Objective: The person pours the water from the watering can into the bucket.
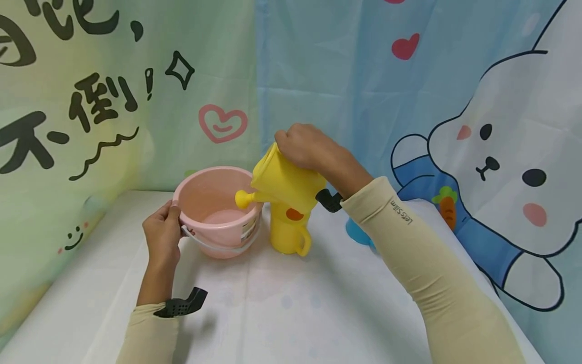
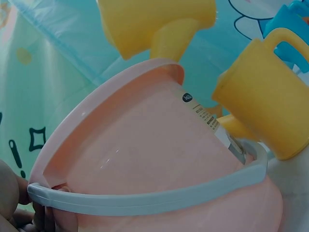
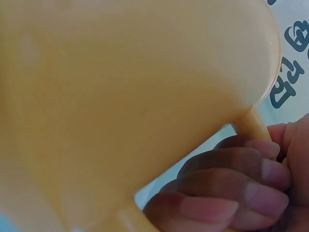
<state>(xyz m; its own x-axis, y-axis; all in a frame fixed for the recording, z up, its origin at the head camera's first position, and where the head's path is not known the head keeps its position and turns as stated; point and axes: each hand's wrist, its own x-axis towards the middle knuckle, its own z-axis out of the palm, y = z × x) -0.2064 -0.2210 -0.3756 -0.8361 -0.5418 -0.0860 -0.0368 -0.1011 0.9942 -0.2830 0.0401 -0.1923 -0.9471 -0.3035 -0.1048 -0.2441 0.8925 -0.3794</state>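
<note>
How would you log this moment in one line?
left hand: holds pink bucket | right hand: grips tilted yellow watering can | spout: tipped toward bucket | second yellow can: upright on white surface

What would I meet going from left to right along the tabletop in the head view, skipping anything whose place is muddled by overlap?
The person's left grip, pink round plastic bucket, standing yellow plastic watering can, partly hidden blue object.
</note>
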